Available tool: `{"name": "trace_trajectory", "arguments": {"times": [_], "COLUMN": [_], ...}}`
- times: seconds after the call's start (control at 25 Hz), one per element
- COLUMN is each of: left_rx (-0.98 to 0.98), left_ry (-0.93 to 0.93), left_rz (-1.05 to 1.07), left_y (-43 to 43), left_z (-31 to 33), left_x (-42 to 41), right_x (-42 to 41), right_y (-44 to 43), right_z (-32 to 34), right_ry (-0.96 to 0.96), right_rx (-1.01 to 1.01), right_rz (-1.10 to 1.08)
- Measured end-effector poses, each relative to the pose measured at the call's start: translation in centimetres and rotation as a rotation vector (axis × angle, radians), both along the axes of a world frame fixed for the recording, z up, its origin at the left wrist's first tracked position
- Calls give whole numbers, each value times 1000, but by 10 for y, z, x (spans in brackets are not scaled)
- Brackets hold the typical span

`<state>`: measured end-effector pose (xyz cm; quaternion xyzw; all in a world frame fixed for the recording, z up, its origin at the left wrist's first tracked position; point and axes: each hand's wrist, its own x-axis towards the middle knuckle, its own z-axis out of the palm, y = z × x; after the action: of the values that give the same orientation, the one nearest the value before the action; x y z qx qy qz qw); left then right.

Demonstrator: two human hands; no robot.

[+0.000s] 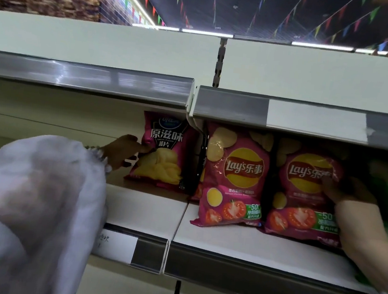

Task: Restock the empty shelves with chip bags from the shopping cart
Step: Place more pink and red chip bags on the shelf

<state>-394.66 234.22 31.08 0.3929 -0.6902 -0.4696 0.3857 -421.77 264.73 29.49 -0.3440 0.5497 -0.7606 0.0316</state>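
Supermarket shelf (144, 204) is partly stocked: left hand (126, 150) pinches an upright original-flavour chip bag (163, 152), right hand (351, 190) grips a Lay's tomato bag (304, 192) beside a second Lay's tomato bag (233, 176) — the shelf's bare left stretch remains unfilled.

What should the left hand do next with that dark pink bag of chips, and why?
Probably let go of the bag and draw back for another. The left hand pinches the left edge of the dark pink chip bag, which already stands on the shelf beside the Lay's tomato bags. The shelf space seen to its left holds no bags.
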Motion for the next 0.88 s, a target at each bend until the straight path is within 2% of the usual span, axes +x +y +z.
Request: {"name": "trace_trajectory", "arguments": {"times": [0.04, 0.12, 0.2, 0.28, 0.4, 0.44, 0.48, 0.6, 0.72, 0.88], "left_rx": [-72, -345, -665, -971, -1567, -1663, -1661, -1419, -1217, -1286], "left_ry": [-45, -219, -299, -381, -451, -517, -610, -867, -1025, -1046], "left_rz": [106, 318, 377, 268, -22, -67, -72, -51, -38, -42], "left_y": [6, 34, 84, 141, 205, 216, 220, 227, 211, 185], "left_z": [3, 7, 8, 8, 4, 3, 2, 3, 7, 4], "left_x": [2, 4, 5, 3, -13, -23, -35, -67, -85, -87], "right_x": [-2, -2, 3, 4, 4, 3, 3, 5, 7, 8], "right_y": [-1, -3, -1, 0, 3, 3, 3, 3, -1, -4], "right_z": [0, 2, 6, 8, 11, 12, 13, 13, 13, 15], "right_ry": [-1, 7, 26, 37, 31, 28, 27, 32, 37, 3], "right_rx": [4, 8, 8, 4, 18, 33, 54, 93, 124, 123], "right_rz": [-17, -39, -85, -93, -88, -98, -116, -133, -153, -139]}}
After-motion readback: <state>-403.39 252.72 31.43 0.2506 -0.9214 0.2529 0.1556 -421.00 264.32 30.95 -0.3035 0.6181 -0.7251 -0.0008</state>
